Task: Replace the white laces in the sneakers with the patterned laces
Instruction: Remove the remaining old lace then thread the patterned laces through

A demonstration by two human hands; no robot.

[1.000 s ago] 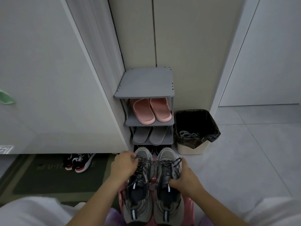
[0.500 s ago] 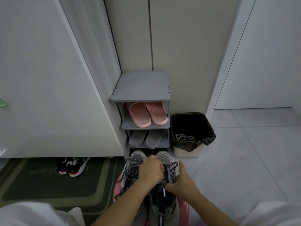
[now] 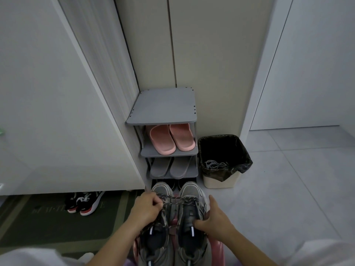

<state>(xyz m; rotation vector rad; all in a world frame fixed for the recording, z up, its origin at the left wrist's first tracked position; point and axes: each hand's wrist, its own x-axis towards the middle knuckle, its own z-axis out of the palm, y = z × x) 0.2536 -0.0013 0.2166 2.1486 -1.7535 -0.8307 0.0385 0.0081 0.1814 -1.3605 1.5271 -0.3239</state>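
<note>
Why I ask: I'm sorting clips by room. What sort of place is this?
Probably a home entryway: a tiered grey shoe rack holding pink slippers, a dark doormat with black-and-red trainers on it, and a small lined bin beside the rack.

left hand (image 3: 147, 209) back over left sneaker (image 3: 154, 239), patterned lace (image 3: 173, 197) stretched across

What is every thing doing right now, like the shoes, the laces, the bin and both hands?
Grey sneakers, side by side, patterned laces threaded in.
Left hand, gripping the patterned laces.
Right hand, holding the right sneaker by its side.
Bin, open, bag-lined.
Pale laces, lying in the bin.
Pink slippers, on the rack, second shelf.
</note>
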